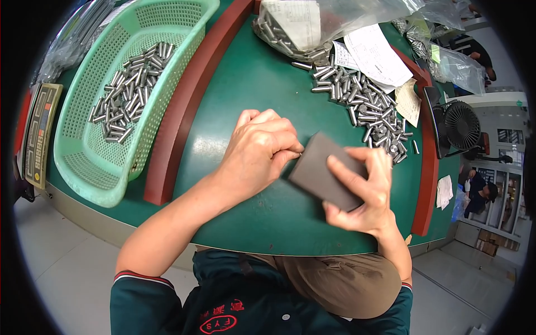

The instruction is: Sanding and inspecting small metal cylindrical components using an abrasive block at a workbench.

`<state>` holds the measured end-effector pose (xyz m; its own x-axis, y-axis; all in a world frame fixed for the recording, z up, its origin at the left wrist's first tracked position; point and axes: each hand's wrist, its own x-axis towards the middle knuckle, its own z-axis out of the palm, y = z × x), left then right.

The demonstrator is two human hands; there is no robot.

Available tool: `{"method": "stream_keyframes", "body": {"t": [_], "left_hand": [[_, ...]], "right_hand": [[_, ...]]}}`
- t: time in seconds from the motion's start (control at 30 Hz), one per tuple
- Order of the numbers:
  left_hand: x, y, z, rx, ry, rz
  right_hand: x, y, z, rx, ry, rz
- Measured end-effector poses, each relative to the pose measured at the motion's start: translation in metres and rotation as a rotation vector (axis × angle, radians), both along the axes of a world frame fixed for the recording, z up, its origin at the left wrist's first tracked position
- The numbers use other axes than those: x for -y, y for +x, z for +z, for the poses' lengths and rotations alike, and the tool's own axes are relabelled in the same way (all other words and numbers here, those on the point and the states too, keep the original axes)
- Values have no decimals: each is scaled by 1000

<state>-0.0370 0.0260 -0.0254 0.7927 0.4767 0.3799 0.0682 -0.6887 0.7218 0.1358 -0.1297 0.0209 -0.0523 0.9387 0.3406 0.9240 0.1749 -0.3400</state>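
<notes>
Rubbing looks underway: right hand (pixel 363 192) fingers grasp a grey rectangular abrasive block (pixel 324 170), left hand (pixel 259 148) fingers pinch something hidden against it, needing steady pressure next.

A flat grey abrasive block (pixel 324 174), rectangular with a dull matte face, sits tilted above the green surface (pixel 251 89), one long edge lower toward the left, its upper corner pointing away from the person. The right hand (pixel 363 192) wraps its right end, thumb across the top face and fingers curled under the lower edge. The left hand (pixel 259 151) presses its pinched fingertips against the block's left edge; whatever small piece is in that grip is too hidden to make out. The block's top face looks clean and even.
</notes>
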Motion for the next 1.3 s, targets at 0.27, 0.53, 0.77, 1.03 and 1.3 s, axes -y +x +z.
{"method": "stream_keyframes", "body": {"t": [0.27,0.53,0.77,1.03,1.3], "left_hand": [[0,0,0,-5,14,-5],[1,0,4,-17,14,-13],[1,-3,9,-32,-75,-10],[0,-5,8,-91,-49,-4],[2,-4,8,-58,48,2]], "right_hand": [[4,25,-5,6,157,-286],[1,11,-2,-28,13,4],[0,12,-4,53,44,38],[-1,9,-5,53,53,40],[-1,4,1,25,21,30]]}}
